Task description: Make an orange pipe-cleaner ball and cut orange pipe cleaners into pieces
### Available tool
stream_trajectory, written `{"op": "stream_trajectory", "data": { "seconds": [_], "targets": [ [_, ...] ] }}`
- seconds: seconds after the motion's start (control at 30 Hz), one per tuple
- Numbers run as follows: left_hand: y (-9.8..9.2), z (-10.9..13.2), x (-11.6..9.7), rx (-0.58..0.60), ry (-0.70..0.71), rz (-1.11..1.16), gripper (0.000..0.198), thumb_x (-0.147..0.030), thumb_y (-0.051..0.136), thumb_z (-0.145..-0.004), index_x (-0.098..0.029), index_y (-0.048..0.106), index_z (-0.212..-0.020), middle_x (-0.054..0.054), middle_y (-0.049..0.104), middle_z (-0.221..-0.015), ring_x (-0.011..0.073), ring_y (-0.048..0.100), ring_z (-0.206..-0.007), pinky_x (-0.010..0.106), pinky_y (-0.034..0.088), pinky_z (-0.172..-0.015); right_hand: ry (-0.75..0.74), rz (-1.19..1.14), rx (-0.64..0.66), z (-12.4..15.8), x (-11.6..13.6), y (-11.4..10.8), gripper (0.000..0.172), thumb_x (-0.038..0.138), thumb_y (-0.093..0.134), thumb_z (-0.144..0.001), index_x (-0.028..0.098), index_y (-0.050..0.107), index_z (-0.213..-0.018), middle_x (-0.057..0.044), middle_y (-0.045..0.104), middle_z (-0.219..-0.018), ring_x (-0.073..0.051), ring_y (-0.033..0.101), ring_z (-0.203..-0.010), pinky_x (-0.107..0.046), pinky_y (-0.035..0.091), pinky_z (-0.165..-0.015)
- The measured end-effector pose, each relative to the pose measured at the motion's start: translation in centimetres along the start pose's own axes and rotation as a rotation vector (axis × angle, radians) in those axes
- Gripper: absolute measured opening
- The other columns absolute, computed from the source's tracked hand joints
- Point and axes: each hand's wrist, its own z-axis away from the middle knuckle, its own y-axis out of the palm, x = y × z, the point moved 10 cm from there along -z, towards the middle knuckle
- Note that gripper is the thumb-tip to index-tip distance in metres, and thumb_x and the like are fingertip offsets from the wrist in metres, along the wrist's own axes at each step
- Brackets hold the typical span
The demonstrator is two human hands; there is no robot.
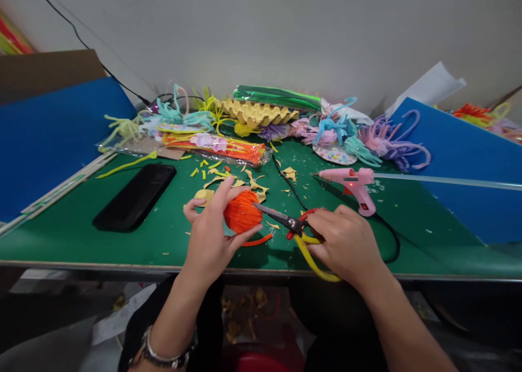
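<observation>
Orange ball (240, 214) is up off the desk (134, 249), in the left hand (207, 230), fingers and thumb curved round its sides, grip only as wide as the ball. Right hand (346, 241) is curled tight on the handles of the scissors (281, 216), tip at the ball's right side; can't tell if the blades are parted.

Progress: the side I can see looks fully covered in ridged orange, no bare patch. Far side and whatever's under the fingers are hidden, so I wouldn't call it complete. An orange strip (259, 241) shows just below; can't tell if it's joined to the ball. More orange lengths sit bagged in the clear packet (220, 148) behind. Glue gun (354, 184) to the right, light on, nobody holding it. Beige scraps (259, 184) not swept up.
</observation>
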Motion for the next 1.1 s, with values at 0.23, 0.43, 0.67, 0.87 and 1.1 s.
{"op": "stream_trajectory", "data": {
  "seconds": [0.23,0.43,0.67,0.87,1.1],
  "targets": [
    [0.8,0.0,0.8,0.051,-0.044,0.228,0.068,-0.035,0.062,-0.072,-0.022,0.023,-0.126,0.01,0.058,-0.109,0.0236,0.053,-0.105,0.039,0.031,-0.089,0.084,-0.219,-0.031,0.7,-1.5,-0.2,0.027,0.027,0.049,-0.073,0.018,0.045,-0.048,0.003,0.047,-0.044,-0.01,0.034,-0.045,-0.022,0.024,-0.052],
    [0.7,-0.2,0.0,0.075,0.0,0.116,0.063,-0.036,0.06,-0.074,-0.022,0.024,-0.124,0.01,0.061,-0.107,0.0246,0.055,-0.103,0.039,0.027,-0.086,0.056,-0.145,-0.01,0.3,-0.6,-0.2,0.03,0.027,0.047,-0.074,0.018,0.041,-0.045,0.003,0.043,-0.043,-0.009,0.03,-0.043,-0.023,0.023,-0.052],
    [0.5,0.0,-0.7,0.057,0.065,0.02,0.063,-0.034,0.062,-0.073,-0.022,0.027,-0.123,0.009,0.063,-0.106,0.0239,0.056,-0.098,0.034,0.024,-0.079,-0.001,-0.013,0.004,0.2,0.2,-0.7,0.033,0.03,0.043,-0.077,0.018,0.046,-0.047,0.001,0.047,-0.043,-0.011,0.032,-0.043,-0.025,0.022,-0.052],
    [0.2,0.1,-0.4,0.045,0.073,-0.063,0.057,-0.031,0.061,-0.074,-0.023,0.031,-0.121,0.008,0.063,-0.106,0.0241,0.057,-0.096,0.034,0.025,-0.076,-0.02,0.021,0.023,0.1,0.9,-0.4,0.034,0.028,0.039,-0.08,0.017,0.049,-0.049,0.0,0.049,-0.044,-0.011,0.034,-0.044,-0.025,0.021,-0.054],
    [1.1,0.3,0.8,0.121,-0.087,0.289,0.065,-0.03,0.063,-0.071,-0.024,0.027,-0.125,0.01,0.06,-0.108,0.0249,0.054,-0.102,0.04,0.033,-0.085,0.097,-0.241,0.063,0.5,-0.8,-0.3,0.027,0.024,0.047,-0.072,0.018,0.045,-0.046,0.003,0.046,-0.043,-0.009,0.032,-0.044,-0.024,0.022,-0.052]
  ]
}}
